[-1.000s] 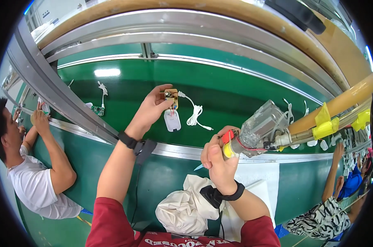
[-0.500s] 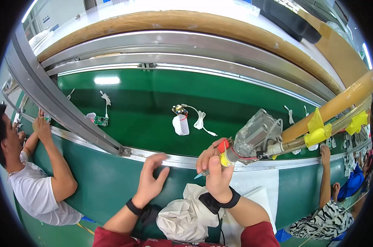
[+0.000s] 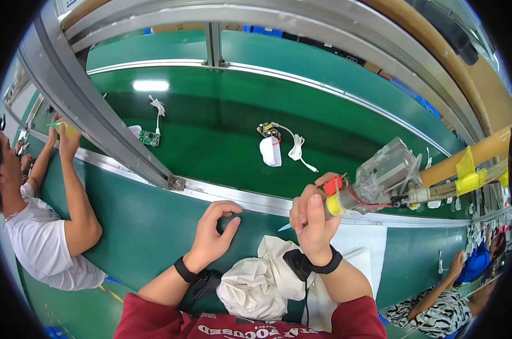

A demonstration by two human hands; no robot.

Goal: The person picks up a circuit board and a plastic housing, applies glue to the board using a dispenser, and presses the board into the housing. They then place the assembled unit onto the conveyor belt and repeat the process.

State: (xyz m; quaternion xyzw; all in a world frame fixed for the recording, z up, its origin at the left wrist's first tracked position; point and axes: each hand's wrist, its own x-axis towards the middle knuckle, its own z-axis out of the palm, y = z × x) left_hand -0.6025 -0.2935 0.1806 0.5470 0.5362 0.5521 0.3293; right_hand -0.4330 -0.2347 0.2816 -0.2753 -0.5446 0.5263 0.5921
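- While the right grip [image 3: 315, 217] is wrapped snugly around the yellow-banded end of a taped-up tool [image 3: 374, 178], a pale blue tip [image 3: 284, 227] pokes out just below and left of its fingers.
- Left grip [image 3: 215, 229] has nothing in it: fingers curled, thumb well apart, kind of a loose C shape. It's at the green worktop [image 3: 143, 212], just on the near side of the metal rail [image 3: 247, 203]; can't tell if it's touching down.
- White casing [image 3: 271, 152] lies on the green belt [image 3: 210, 147] past the rail, ahead of and to the right of the left grip, ahead of and to the left of the right one. Neither touches it.
- Bare circuit board [image 3: 268, 131] sits at the casing's far end, red wire between them. Its bundled white cable [image 3: 296, 148] trails toward the right grip, plug end just ahead of those fingers.
- Way out past the left grip, over to its left: a green board [image 3: 149, 137] with another white cord [image 3: 157, 110].
- Crumpled off-white cloth [image 3: 256, 288] is bunched up between the wrists, closer to the body than either grip.
- Far left of the left grip, a co-worker [image 3: 46, 243] in a white tee has both arms raised.
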